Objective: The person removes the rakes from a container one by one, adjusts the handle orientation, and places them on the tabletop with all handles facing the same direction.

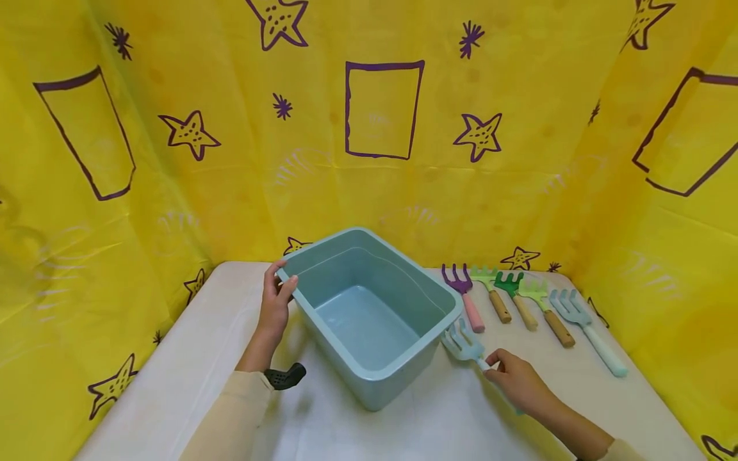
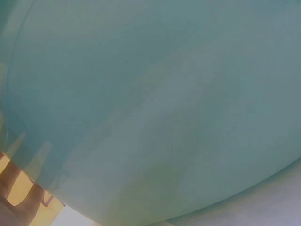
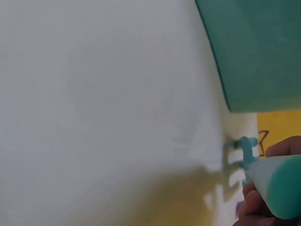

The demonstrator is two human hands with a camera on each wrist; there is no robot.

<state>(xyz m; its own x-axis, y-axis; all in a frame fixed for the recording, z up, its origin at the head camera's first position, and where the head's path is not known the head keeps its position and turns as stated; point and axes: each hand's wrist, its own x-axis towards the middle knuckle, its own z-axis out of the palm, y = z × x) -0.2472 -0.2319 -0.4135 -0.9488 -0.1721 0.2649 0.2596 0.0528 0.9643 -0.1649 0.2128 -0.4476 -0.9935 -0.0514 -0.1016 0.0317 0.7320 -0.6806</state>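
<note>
A pale blue-green plastic tub (image 1: 369,365) stands in the middle of the table, its open top showing a bare floor inside. At its far left corner my left hand (image 1: 275,307) grips the rim, the thumb over the edge. Tub wall (image 2: 155,108) fills most of the left wrist view. My right hand (image 1: 519,382) holds a light blue garden hand fork (image 1: 464,346) by its handle, tines toward the tub's right corner. The fork's rounded handle end (image 3: 286,188) faces the camera in the right wrist view.
Right of the tub lie several more hand forks: a purple one with pink handle (image 1: 473,312), two light green ones, a dark green one (image 1: 510,285) and another light blue one (image 1: 602,352). Yellow patterned cloth (image 1: 380,192) walls the white table (image 1: 202,333) on three sides.
</note>
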